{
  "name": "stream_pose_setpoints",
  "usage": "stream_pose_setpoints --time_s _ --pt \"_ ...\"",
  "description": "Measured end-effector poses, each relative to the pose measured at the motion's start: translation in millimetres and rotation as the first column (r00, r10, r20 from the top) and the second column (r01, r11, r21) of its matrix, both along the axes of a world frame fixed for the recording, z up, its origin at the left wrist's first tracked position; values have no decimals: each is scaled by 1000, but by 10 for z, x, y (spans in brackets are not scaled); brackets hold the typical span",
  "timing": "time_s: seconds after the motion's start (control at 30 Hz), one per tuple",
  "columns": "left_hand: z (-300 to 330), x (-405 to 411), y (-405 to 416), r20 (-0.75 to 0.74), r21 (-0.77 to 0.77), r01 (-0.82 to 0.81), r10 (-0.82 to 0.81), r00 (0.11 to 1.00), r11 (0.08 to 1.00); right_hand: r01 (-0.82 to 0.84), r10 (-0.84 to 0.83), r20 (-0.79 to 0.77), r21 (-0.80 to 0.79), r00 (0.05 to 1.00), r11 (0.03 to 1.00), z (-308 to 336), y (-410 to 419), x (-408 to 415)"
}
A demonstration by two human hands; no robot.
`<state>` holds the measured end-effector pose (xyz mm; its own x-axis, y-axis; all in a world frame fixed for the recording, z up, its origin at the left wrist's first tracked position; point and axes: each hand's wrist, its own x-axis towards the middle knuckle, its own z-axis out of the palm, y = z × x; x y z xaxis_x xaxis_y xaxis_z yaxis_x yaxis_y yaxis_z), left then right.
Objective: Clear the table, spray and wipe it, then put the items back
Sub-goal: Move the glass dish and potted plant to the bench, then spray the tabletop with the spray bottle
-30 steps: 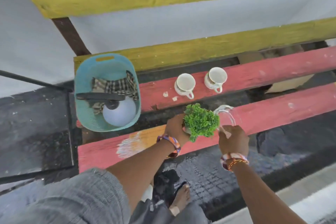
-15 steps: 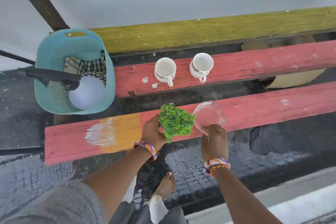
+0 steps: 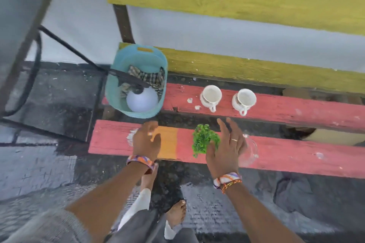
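A small green plant (image 3: 204, 140) stands on the near red plank (image 3: 296, 154), with a clear glass jug (image 3: 249, 150) just right of it. My right hand (image 3: 225, 148) hovers open between and over the two, fingers spread, covering part of each. My left hand (image 3: 147, 140) is open over the orange patch of the plank, left of the plant and holding nothing. Two white cups (image 3: 211, 96) (image 3: 244, 99) stand on the far red plank. A teal basket (image 3: 136, 83) at the planks' left end holds a white spray bottle (image 3: 142, 100) and a checked cloth (image 3: 148, 78).
Yellow planks (image 3: 256, 69) run behind the red ones, against a grey wall. A black metal frame (image 3: 29, 69) stands at the left. Dark wet ground and my bare feet (image 3: 175, 215) lie below the near plank, with a grey cloth (image 3: 296, 193) on the ground at right.
Both hands have let go: the plant and the glass jug now rest on the near plank. My left hand has drawn left, my right hand has opened above them. The camera swung right.
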<state>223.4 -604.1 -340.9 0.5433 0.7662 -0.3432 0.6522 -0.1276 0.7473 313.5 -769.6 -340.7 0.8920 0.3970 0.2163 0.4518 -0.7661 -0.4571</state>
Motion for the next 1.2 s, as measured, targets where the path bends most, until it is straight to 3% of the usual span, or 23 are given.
stream_pose_setpoints --time_s 0.13,0.2,0.27,0.37,0.53,0.67,0.83,0.9,1.03,1.2 --pt "388 -162 455 143 101 -257 242 960 961 -66 64 25 113 998 991 321 634 -52" --pt "558 -151 645 200 138 -276 246 948 951 -125 140 -58 210 988 970 397 942 -92" --pt "594 -121 830 172 202 -206 172 970 958 -147 269 -303 372 914 917 448 1273 -102" --pt "558 -44 1010 54 199 -24 13 998 980 17 293 -594 460 749 888 452 1712 -91" --pt "478 55 1209 -19 159 156 -155 988 975 89 295 -714 447 635 890 246 2096 -115" --pt "444 134 1485 4 121 260 -262 965 958 120 231 -679 428 697 896 185 2194 -36" --pt "437 364 1725 72 35 429 -430 900 903 -20 330 -629 447 704 894 103 2374 8" --pt "379 413 1779 112 -6 439 -435 893 899 1 298 -627 430 720 903 54 2455 31" --pt "381 401 1868 145 -42 289 -281 949 956 67 193 -590 389 784 919 -6 2513 -4" --pt "590 334 2018 227 36 100 -105 968 994 239 61 -532 477 845 846 250 2627 -85"
